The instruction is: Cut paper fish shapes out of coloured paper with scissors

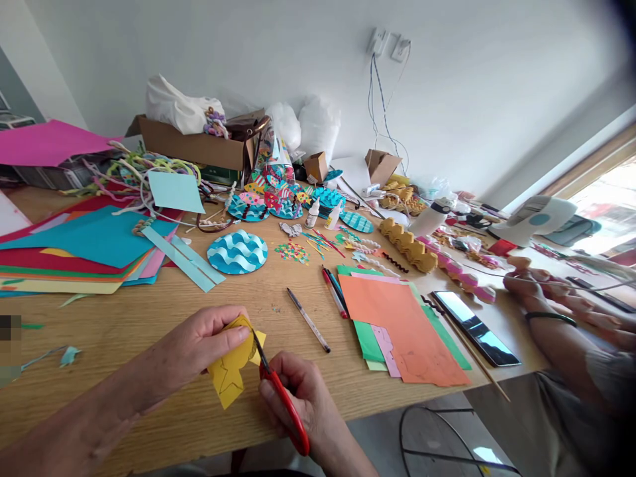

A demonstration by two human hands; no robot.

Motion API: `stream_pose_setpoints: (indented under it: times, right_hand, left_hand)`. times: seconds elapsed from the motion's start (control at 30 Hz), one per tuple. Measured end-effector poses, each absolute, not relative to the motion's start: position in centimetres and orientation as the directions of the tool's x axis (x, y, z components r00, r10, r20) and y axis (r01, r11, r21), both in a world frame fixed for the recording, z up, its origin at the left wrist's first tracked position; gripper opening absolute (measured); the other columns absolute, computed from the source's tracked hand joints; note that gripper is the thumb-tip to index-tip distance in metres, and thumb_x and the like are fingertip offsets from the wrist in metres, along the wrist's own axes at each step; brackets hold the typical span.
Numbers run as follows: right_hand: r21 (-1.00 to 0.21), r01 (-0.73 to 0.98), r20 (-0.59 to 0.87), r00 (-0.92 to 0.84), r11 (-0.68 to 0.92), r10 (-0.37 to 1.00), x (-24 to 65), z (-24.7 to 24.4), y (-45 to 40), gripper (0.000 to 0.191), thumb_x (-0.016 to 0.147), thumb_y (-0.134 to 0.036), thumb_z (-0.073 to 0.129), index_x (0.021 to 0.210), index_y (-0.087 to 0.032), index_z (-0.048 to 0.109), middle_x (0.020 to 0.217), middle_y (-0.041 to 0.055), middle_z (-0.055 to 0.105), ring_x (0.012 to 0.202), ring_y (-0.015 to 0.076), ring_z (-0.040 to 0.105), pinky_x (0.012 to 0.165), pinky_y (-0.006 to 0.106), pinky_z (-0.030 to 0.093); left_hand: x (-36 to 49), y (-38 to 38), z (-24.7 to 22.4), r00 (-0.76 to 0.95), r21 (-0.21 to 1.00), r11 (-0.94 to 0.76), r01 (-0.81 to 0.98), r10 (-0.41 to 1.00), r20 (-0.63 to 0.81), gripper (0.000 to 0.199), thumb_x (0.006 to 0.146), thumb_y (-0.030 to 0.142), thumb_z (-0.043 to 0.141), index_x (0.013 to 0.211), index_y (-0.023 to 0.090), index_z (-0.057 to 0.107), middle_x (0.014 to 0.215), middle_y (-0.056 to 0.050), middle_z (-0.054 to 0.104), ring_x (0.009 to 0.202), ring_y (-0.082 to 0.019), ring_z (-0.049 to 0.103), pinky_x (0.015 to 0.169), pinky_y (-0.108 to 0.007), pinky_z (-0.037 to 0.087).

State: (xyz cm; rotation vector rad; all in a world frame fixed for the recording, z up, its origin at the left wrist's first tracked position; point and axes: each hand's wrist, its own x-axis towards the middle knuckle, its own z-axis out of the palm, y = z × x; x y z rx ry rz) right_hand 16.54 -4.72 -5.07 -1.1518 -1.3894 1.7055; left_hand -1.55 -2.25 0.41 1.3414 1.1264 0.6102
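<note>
My left hand pinches a piece of yellow paper with outlines drawn on it, thumb on top. In my right hand are red-handled scissors, their dark blades at the right edge of the yellow paper. A small pale yellow bit shows behind the blades. Beyond the hands a pen lies on the wooden table. An orange sheet rests over green and pink paper to the right.
Coloured paper is stacked at the left, near a blue wavy oval. Glue bottles and paper fish stand farther back. A phone and wooden stick lie right, near another person's arms.
</note>
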Motion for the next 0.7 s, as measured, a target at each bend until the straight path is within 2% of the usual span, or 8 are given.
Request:
stream_pose_setpoints:
  times: [0.27, 0.7]
  right_hand:
    - [-0.968, 0.041, -0.242, -0.432, -0.249, 0.869, 16.73, -4.67, -4.71, 0.030, 0.076, -0.041, 0.064, 0.064, -0.019, 0.046, 0.043, -0.0087, 0.044, 0.035, 0.0046, 0.037, 0.036, 0.016, 0.028]
    - [-0.965, 0.011, -0.240, -0.436, -0.262, 0.867, 16.85, -4.38, -4.65, 0.029, 0.075, -0.038, 0.063, 0.063, -0.019, 0.045, 0.044, -0.0092, 0.041, 0.035, 0.0038, 0.034, 0.034, 0.016, 0.024]
  left_hand:
    - [-1.21, -2.24, 0.80, 0.436, 0.951, 0.198, 0.239, 0.853, -0.287, 0.029, 0.083, 0.043, 0.047, 0.066, 0.021, 0.042, 0.062, 0.006, 0.036, 0.059, -0.012, 0.030, 0.054, -0.024, 0.029]
    - [-1.29, -2.27, 0.99, 0.415, 0.942, 0.272, 0.195, 0.847, -0.330, 0.027, 0.080, 0.044, 0.053, 0.067, 0.021, 0.047, 0.063, 0.006, 0.041, 0.058, -0.012, 0.036, 0.054, -0.022, 0.032]
